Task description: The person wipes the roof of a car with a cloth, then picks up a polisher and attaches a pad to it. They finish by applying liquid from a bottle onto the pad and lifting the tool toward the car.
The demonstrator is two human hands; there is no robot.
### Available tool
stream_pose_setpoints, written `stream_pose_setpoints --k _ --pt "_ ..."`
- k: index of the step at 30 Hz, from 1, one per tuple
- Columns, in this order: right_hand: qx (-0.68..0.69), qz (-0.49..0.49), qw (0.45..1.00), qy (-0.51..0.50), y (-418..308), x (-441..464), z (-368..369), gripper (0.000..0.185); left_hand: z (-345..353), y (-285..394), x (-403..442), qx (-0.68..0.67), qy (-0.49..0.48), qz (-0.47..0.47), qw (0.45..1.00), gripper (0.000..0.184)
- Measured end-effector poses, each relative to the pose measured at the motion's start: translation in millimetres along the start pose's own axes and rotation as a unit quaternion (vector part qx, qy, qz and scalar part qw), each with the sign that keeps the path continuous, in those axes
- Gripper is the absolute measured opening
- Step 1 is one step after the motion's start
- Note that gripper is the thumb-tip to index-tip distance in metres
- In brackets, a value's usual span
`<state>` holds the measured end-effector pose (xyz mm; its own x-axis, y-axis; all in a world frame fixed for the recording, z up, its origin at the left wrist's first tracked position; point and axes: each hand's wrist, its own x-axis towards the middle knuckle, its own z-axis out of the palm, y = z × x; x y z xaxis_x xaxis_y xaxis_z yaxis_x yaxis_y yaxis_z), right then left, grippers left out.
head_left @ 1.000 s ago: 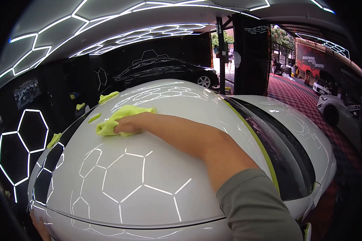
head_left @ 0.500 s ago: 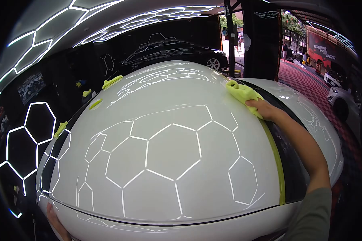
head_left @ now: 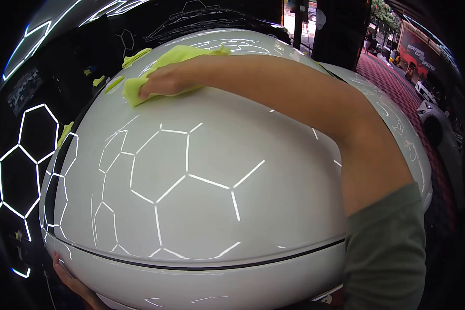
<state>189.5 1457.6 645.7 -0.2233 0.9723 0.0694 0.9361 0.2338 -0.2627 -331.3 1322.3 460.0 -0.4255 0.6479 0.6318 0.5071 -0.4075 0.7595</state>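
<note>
A glossy white car roof (head_left: 217, 139) fills the middle of the head view, mirroring hexagonal lights. On its far left part, my right hand (head_left: 165, 80) presses a yellow-green microfiber cloth (head_left: 183, 53) against the paint, fingers closed over it. My right forearm stretches across the roof and hides part of it. At the lower left, my left hand (head_left: 64, 271) rests against the car's white side below the dark seam, its visible fingers stretched out and no object seen in them. A thin yellow-green piece (head_left: 114, 84) lies on the roof left of the cloth.
More yellow-green cloths hang or lie along the left side, one near the far roof edge (head_left: 136, 58) and another by the side window (head_left: 65, 134). A dark car (head_left: 217, 23) stands behind. Other white cars (head_left: 433, 116) are parked on the red checked floor at right.
My right hand has swept the cloth from the roof's right edge across to its far left part. My left hand stays at the lower left. The view has tilted downward.
</note>
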Motion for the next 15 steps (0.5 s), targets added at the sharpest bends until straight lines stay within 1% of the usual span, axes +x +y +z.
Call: stream_pose_setpoints --k 1,3,4,5,6,7,8,9,10,11,13,14,15 --pt "-0.009 -0.002 1.0 -0.006 -5.2 2.9 -1.9 0.072 -0.2 -1.5 -0.1 -0.045 -0.006 -0.017 0.999 0.047" --pt "-0.028 -0.031 0.998 -0.054 -9.3 2.1 -1.0 0.072 1.6 -2.6 -0.4 -0.027 -0.007 -0.018 0.999 0.047" --pt "0.028 -0.001 0.999 -0.025 12.2 -17.0 -7.1 0.071 0.2 -1.4 -0.7 -0.006 -0.009 -0.014 1.0 0.046" --pt "0.068 0.036 0.995 -0.056 48.4 -21.3 -13.5 0.067 -0.2 -2.4 -2.6 -0.004 -0.008 -0.016 1.0 0.046" --pt "0.145 0.045 0.988 -0.034 102.1 -31.5 -13.3 0.06 0.0 -3.7 -2.9 -0.011 -0.01 -0.017 1.0 0.046" --pt "0.176 0.091 0.98 0.011 120.8 -82.9 -26.8 0.054 -0.2 -2.6 0.2 -0.019 -0.012 -0.016 1.0 0.046" --pt "0.25 0.128 0.959 0.042 164.8 -114.7 -28.4 0.054 2.3 5.2 1.5 -0.02 -0.014 -0.014 1.0 0.046" --pt "0.267 0.169 0.943 0.103 190.7 -155.1 -30.4 0.054 8.9 15.6 -0.7 -0.059 0.004 -0.036 0.998 0.045" --pt "0.237 0.241 0.931 0.137 236.9 -192.6 -34.2 0.052 12.8 18.3 -3.2 -0.101 0.018 -0.062 0.993 0.045" --pt "0.178 0.312 0.915 0.184 253.6 -237.3 -36.6 0.054 12.6 10.7 -2.9 -0.107 0.004 -0.069 0.992 0.045" --pt "0.206 0.385 0.878 0.197 294.9 -314.2 -42.5 0.057 5.5 -7.0 -1.1 -0.15 0.016 -0.029 0.988 0.045" --pt "0.278 0.394 0.827 0.288 286.9 -343.6 -40.6 0.056 3.8 -8.9 0.4 -0.153 0.012 -0.03 0.988 0.045" --pt "0.357 0.376 0.794 0.317 279.7 -368.8 -46.0 0.051 4.4 -7.7 0.7 -0.112 0.01 -0.013 0.994 0.043"
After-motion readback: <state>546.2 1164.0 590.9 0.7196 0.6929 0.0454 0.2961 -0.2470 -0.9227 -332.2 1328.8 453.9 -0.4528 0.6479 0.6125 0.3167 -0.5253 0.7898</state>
